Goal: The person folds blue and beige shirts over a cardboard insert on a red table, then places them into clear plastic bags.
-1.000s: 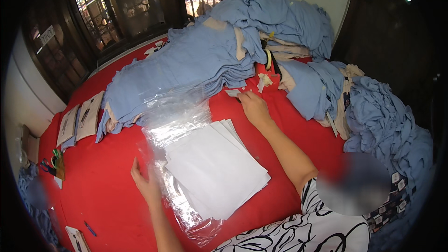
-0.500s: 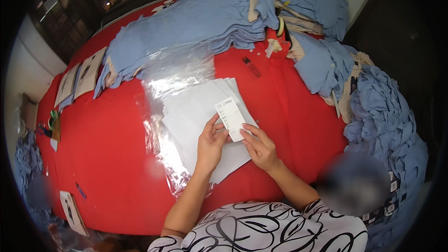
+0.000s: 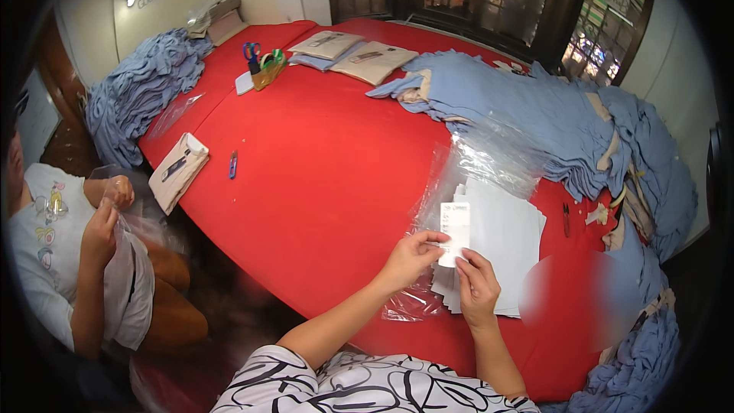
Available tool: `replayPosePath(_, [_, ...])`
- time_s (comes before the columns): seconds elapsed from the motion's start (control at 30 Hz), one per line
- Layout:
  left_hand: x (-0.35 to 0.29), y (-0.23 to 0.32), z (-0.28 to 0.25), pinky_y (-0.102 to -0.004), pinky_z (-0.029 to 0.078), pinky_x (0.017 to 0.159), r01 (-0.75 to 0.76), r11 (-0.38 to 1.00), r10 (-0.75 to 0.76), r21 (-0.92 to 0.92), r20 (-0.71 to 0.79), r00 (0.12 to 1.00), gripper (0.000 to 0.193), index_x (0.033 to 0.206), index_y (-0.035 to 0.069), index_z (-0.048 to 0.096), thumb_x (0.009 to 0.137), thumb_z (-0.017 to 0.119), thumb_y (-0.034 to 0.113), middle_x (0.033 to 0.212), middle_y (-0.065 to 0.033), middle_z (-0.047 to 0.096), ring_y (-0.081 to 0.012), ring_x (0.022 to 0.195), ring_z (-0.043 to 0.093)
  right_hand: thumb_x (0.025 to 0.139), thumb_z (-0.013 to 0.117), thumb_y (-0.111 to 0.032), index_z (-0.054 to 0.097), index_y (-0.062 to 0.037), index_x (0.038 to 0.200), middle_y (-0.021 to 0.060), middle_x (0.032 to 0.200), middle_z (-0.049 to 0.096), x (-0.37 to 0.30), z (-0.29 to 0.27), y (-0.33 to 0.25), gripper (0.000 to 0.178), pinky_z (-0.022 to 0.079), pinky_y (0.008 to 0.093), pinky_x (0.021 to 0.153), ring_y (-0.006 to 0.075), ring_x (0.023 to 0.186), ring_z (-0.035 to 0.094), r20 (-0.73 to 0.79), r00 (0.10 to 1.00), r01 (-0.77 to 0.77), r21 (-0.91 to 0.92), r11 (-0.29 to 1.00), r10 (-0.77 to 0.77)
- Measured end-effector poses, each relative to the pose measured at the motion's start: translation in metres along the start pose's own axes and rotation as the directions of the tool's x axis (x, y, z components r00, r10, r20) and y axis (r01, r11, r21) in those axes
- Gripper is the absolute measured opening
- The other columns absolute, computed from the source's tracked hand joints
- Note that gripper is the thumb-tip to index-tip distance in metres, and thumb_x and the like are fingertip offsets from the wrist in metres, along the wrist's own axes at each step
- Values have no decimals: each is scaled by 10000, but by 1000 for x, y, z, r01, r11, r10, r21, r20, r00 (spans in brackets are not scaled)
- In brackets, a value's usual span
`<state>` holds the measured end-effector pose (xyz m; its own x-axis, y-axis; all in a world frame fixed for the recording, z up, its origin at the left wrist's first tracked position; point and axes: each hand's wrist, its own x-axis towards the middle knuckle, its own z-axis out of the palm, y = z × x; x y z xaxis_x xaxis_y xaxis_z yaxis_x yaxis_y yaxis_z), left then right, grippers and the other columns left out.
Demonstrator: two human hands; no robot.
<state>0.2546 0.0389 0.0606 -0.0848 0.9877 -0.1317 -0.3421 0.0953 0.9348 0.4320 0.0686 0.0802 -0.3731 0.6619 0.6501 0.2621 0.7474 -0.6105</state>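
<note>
Over the stack of white sheets (image 3: 503,248), a small white card (image 3: 456,222) is pinched by the left hand (image 3: 411,261) at its left edge and by the right hand (image 3: 479,291) near its lower end; beyond the sheets, clear plastic (image 3: 493,151) is spread on the red table (image 3: 321,176)

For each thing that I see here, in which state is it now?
Left hand: closed on the white card
Right hand: also gripping the card
White card: held up
White sheets: stacked, edges uneven
Clear plastic: wrinkled, partly under the sheets
Blue garments: piled in layers
Small blue tool: lying on the red table
Beige packet: folded, at the table's edge
</note>
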Motion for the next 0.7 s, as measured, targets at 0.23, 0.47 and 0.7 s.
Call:
replayPosePath(0.23, [-27,27,-92,-224,491,735,-313,935,352,165,-347,869,458,1350,-12,511,896,557,-56,1024,-75,653,-82,860,602,843,681,-22,685,-30,1114,179,1256,592,55,78,-32,271,539,382,877,327,1065,639,266,960,57,123,991,-88])
replayPosePath(0.47, [-64,99,-223,-196,473,786,-520,828,506,211,-683,527,499,1414,1,455,925,530,-64,967,-54,662,-56,880,600,875,669,-119,681,-57,1150,151,1328,551,89,146,-61,282,465,410,989,326,1192,532,536,843,10,61,998,-41])
replayPosePath(0.7, [-72,126,-317,-180,448,726,-483,848,478,218,-709,519,505,1418,16,459,925,538,-60,940,-50,672,-34,836,587,894,653,-149,672,-61,1176,148,1334,547,99,237,-90,296,459,411,995,327,1217,509,675,738,-55,61,997,-1])
